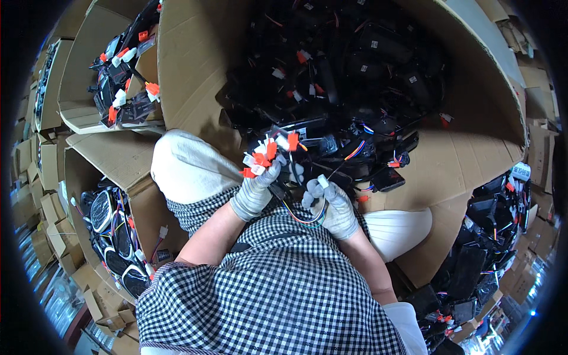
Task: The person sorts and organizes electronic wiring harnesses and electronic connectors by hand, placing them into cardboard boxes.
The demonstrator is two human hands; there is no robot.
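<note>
My left hand [254, 194], in a pale glove, is closed round a bunch of red and white wire connectors [261, 157]. They stick up above its fingers, with dark leads among them. To its right, my gloved right hand [338, 213] pinches a small white plug [322, 181] between thumb and fingers. Thin coloured wires [303, 221] loop below, between the two hands. Both hands are over my lap, at the near edge of a large cardboard box [192, 71]. Inside it lies a heap of black plastic units [378, 53] with leads and connectors.
At the upper left a box holds black parts with red and white connectors [121, 56]. Black round-faced units [106, 210] fill another box at left. More black units [467, 269] are piled at right. A box flap [426, 177] lies beside my right knee.
</note>
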